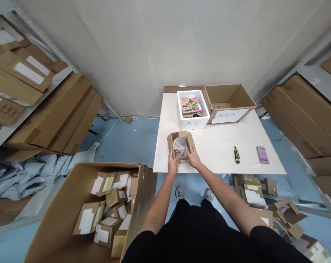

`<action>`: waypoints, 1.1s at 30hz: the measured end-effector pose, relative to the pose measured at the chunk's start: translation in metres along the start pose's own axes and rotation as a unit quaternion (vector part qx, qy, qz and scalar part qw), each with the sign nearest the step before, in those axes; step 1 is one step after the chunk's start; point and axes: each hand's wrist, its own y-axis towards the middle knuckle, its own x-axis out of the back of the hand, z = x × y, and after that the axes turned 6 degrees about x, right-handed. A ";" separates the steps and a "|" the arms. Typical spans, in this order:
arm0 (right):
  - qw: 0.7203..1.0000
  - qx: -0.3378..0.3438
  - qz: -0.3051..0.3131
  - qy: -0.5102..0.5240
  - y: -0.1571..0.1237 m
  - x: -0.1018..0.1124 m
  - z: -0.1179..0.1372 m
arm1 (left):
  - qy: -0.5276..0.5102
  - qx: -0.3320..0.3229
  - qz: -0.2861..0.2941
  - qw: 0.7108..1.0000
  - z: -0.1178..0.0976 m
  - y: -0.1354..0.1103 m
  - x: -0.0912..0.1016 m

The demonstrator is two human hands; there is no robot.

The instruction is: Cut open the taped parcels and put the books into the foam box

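A small cardboard box [170, 140] stands with its flaps up near the front left of the white table [212, 149]. Inside it lies a thin translucent plastic wrapping [179, 143], with something dark and striped showing through; what it covers I cannot make out. My left hand [172, 163] grips the near left corner of the box, its fingertips by the wrapping. Over the near right edge, my right hand [193, 159] reaches in, and its fingers pinch the wrapping. Farther right on the tabletop lies a yellow and black utility knife [237, 155].
Behind the small box stand a white foam box [194, 123] with colourful packs and a larger open carton [228, 106]. A blurred purple item [262, 155] lies at right. A big carton [53, 204] of parcels stands at left; opened boxes [254, 197] lie below the table's right side.
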 end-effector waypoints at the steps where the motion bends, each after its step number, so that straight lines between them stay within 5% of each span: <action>1: 1.000 0.005 -0.024 0.004 -0.011 0.008 -0.006 | 0.005 -0.014 0.006 1.000 -0.008 -0.003 -0.007; 5: 0.990 0.016 -0.136 0.042 -0.059 0.048 -0.035 | 0.002 -0.078 0.028 0.997 -0.050 -0.011 -0.046; 8: 0.975 -0.018 -0.214 0.051 -0.105 0.087 -0.066 | 0.011 -0.125 0.066 0.990 -0.092 -0.015 -0.093; 12: 0.946 -0.101 -0.305 0.038 -0.190 0.143 -0.121 | 0.051 -0.179 0.139 0.973 -0.157 -0.030 -0.186; 17: 0.894 -0.222 -0.389 0.029 -0.325 0.199 -0.196 | 0.072 -0.245 0.267 0.929 -0.231 -0.077 -0.331; 22: 0.814 -0.352 -0.462 -0.001 -0.462 0.222 -0.245 | 0.076 -0.300 0.401 0.862 -0.283 -0.149 -0.463; 26: 0.762 -0.419 -0.494 -0.007 -0.546 0.230 -0.268 | 0.074 -0.332 0.488 0.804 -0.313 -0.205 -0.545; 30: 0.717 -0.524 -0.460 0.001 -0.608 0.238 -0.290 | 0.095 -0.356 0.526 0.767 -0.338 -0.244 -0.598; 33: 0.671 -0.612 -0.418 0.007 -0.638 0.239 -0.304 | 0.120 -0.406 0.514 0.746 -0.351 -0.257 -0.612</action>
